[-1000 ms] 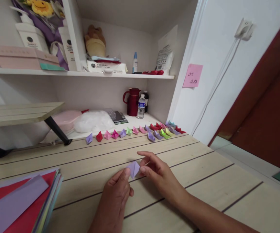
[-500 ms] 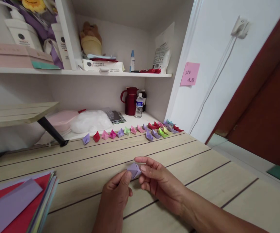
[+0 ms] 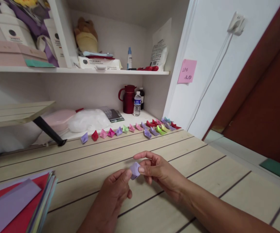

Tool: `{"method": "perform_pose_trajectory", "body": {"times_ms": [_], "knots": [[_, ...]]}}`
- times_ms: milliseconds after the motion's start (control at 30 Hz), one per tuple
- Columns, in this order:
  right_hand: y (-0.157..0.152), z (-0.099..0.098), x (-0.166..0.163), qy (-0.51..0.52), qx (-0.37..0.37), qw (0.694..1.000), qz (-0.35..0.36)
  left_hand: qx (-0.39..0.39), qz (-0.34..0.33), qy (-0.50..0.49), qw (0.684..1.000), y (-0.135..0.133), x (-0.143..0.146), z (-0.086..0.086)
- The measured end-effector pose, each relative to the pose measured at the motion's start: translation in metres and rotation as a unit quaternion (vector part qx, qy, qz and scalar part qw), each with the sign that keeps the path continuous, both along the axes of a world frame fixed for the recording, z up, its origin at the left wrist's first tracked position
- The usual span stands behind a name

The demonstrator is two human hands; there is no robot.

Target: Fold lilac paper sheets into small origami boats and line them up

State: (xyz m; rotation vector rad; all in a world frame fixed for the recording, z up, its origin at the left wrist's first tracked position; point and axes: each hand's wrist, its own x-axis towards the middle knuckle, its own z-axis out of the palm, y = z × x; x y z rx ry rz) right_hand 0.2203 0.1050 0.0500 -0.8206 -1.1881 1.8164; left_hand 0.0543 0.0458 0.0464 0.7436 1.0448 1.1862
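folded lilac paper (image 3: 135, 171): located on the near side of the line of paper boats (image 3: 119, 131), well apart from it, between the two hands. compact form, angled faces and creases visible. whether its lower edge meets the table (image 3: 101, 157) cannot be told.

left hand (image 3: 115, 189): on the near side of the line of paper boats. thumb and forefinger are closed on the left corner of the folded lilac paper, with no gap seen between them. remaining fingers curled.

right hand (image 3: 160, 170): likewise nearer than the line of paper boats. thumb tip lies on the right edge of the folded lilac paper. forefinger is extended, spread clear of the thumb. whether another finger backs the thumb is hidden; a grip cannot be confirmed.

line of paper boats: set along the far part of the table; single file at its left, bunched at its right. colours noted: purple, red, pink, green, yellow, blue.

stack of coloured paper (image 3: 25, 216): nearer than the line of paper boats, past its left end. a lilac strip (image 3: 11, 205) lies slanted on top.

behind the line of paper boats: dark red jug (image 3: 129, 100) and water bottle (image 3: 137, 105), both upright; white plastic bag (image 3: 90, 120) towards the left.

above the right end of the line of paper boats: pink note (image 3: 187, 71), handwritten.
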Motion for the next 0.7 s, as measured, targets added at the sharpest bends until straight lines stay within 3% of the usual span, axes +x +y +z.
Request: {"method": "perform_pose_trajectory", "body": {"times_ms": [233, 367, 500, 700], "knots": [[0.001, 0.006, 0.005, -0.031, 0.006, 0.998, 0.056, -0.025, -0.079, -0.05, 0.995, 0.0, -0.008, 0.002], [-0.001, 0.003, 0.001, -0.027, 0.012, 0.999, 0.04, -0.051, -0.004, -0.074, 0.996, 0.0, -0.006, -0.003], [-0.001, -0.006, -0.004, 0.019, 0.055, 0.996, 0.071, -0.055, 0.076, -0.145, 0.985, 0.004, -0.005, -0.009], [-0.006, -0.017, -0.012, -0.032, 0.161, 0.984, 0.075, -0.046, 0.082, -0.183, 0.979, 0.005, -0.003, -0.01]]}}
